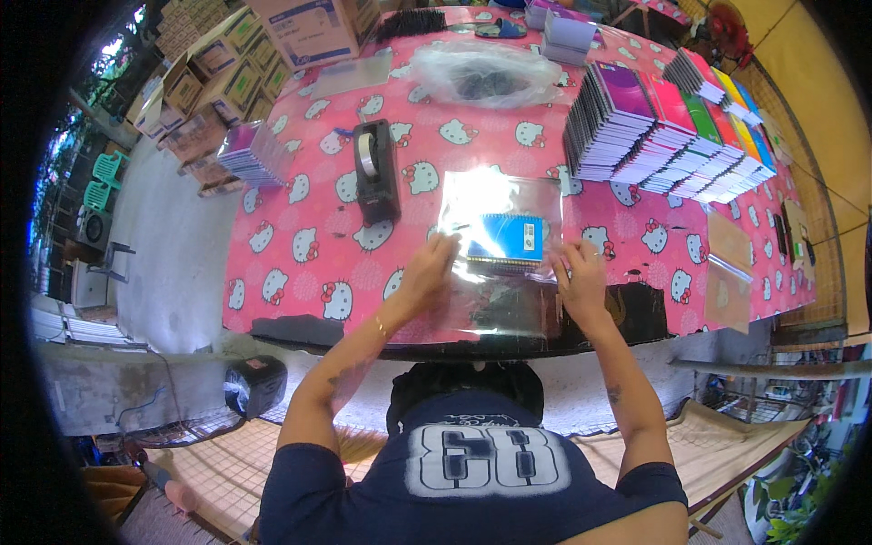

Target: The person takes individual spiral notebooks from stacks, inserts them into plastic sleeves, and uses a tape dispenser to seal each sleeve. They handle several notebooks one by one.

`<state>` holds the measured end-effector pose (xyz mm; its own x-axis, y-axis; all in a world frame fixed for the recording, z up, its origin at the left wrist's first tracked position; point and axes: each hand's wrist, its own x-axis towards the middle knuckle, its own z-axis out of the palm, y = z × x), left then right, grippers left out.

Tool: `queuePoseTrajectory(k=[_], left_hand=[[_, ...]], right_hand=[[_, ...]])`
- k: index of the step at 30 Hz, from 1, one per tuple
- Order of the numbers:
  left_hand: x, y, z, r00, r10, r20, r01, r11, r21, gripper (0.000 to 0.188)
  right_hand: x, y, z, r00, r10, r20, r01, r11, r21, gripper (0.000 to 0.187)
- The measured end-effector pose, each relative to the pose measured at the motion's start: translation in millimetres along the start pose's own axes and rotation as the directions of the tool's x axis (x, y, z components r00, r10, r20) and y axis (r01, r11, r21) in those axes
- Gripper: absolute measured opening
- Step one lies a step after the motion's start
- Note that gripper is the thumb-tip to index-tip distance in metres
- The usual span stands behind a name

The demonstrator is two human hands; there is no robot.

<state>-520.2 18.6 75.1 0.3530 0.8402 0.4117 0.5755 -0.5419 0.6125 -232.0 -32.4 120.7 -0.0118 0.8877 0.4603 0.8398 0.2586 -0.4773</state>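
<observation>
In front of me a stack of blue spiral notebooks (516,238) lies on clear plastic film (504,307), with glare across its left part. The film spreads beyond the stack toward the far side and toward me. My left hand (434,270) is closed at the film's left edge, its fingertips pinching the plastic beside the notebooks. At the opposite edge my right hand (579,277) pinches the film near the stack's right side, fingers bent. A black tape dispenser (377,173) with a roll of clear tape stands to the left, beyond my left hand.
Tall stacks of spiral notebooks (627,127) in several colours stand at the far right. A wrapped notebook stack (252,153) sits at the left edge. Behind are a crumpled clear plastic bag (486,74) and a cardboard box (313,29). Flat plastic pieces (728,263) lie right.
</observation>
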Motion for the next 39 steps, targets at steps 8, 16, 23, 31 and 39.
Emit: queuePoseTrajectory(k=[8, 16, 23, 31, 39], left_hand=[[38.6, -31.2, 12.9, 0.942, -0.333, 0.031, 0.324, 0.888, -0.326, 0.019], [147.6, -56.1, 55.5, 0.998, 0.055, 0.008, -0.054, 0.996, -0.074, 0.02], [175.4, -79.2, 97.2, 0.9, 0.158, 0.405, -0.286, 0.917, 0.277, 0.016], [177.7, -76.9, 94.3, 0.902, 0.27, 0.338, -0.377, 0.873, 0.309, 0.019], [176.3, -42.1, 69.1, 0.891, 0.266, 0.368, -0.397, 0.85, 0.345, 0.035]], right_hand=[[-39.0, -65.9, 62.7, 0.967, -0.142, 0.212, 0.169, 0.979, -0.117, 0.061], [-30.9, -63.8, 74.5, 0.955, -0.064, 0.29, 0.119, 0.977, -0.175, 0.064], [-29.1, -63.7, 79.2, 0.957, -0.045, 0.285, 0.093, 0.983, -0.158, 0.06], [-25.2, -66.3, 76.3, 0.959, -0.042, 0.279, 0.095, 0.979, -0.18, 0.056], [-27.1, -63.5, 75.3, 0.963, -0.104, 0.248, 0.147, 0.975, -0.165, 0.057]])
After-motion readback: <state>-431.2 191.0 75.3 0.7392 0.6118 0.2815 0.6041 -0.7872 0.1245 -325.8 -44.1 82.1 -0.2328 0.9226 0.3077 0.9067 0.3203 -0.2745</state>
